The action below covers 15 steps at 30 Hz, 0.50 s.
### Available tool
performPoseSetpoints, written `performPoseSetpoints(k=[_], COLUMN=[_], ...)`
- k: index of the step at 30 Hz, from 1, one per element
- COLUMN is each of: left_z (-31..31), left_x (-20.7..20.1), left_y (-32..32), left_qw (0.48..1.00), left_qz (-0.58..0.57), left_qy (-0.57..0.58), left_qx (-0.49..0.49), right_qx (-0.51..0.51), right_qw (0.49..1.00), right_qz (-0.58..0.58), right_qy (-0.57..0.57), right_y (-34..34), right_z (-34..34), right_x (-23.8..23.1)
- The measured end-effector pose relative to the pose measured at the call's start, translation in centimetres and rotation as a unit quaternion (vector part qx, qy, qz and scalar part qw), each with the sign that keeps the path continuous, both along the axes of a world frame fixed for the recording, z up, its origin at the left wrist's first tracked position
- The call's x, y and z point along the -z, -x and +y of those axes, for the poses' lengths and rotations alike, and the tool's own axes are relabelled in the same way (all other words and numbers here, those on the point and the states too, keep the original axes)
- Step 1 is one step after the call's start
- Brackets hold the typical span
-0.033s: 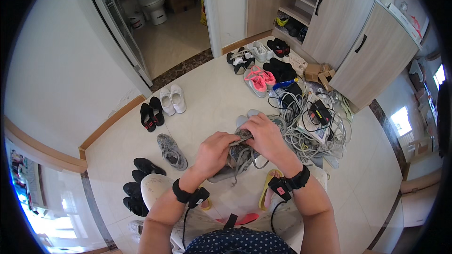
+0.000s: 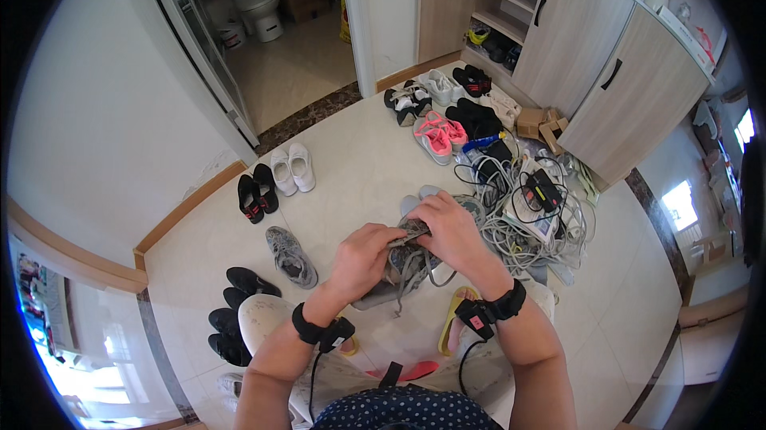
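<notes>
A grey sneaker [image 2: 405, 270] with long loose laces is held up in front of me, over the floor between my knees. My left hand [image 2: 361, 258] pinches the collar or tongue from the left, thumb and fingers closed. From the right, my right hand [image 2: 452, 230] is closed on the same part, close to the left fingertips. A lace [image 2: 440, 277] loops out below the right fingers. Exactly which edge the fingertips grip is hidden. On the floor to the left lies a similar grey sneaker [image 2: 291, 258], apart from both hands.
Black shoes [image 2: 257, 193] and white shoes [image 2: 293, 169] stand far left, with more black shoes [image 2: 230, 322] nearer. To the right spreads a tangle of cables [image 2: 523, 240]. Pink-and-grey sneakers [image 2: 439, 137] and other pairs stand before a wooden cabinet [image 2: 570, 47].
</notes>
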<state>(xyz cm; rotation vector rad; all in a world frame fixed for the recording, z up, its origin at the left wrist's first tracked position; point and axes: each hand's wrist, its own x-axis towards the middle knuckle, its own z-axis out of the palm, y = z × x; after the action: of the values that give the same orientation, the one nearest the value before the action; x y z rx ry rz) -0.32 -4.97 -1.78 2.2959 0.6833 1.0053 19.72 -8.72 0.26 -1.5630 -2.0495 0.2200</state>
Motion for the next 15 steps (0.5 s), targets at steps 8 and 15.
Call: performPoseSetpoints(k=[8, 15], left_z=[0.1, 0.2], left_x=[0.8, 0.7], left_y=[0.5, 0.6], left_qw=[0.985, 0.986], left_qz=[-0.007, 0.013], left_qy=[0.170, 0.163], left_qx=[-0.022, -0.026], right_qx=[-0.088, -0.049], right_qw=[0.995, 0.996], right_qz=[0.047, 0.080], right_qy=[-0.006, 0.000], right_y=[-2.0, -1.0], right_z=[0.4, -0.2], right_x=[0.2, -0.8])
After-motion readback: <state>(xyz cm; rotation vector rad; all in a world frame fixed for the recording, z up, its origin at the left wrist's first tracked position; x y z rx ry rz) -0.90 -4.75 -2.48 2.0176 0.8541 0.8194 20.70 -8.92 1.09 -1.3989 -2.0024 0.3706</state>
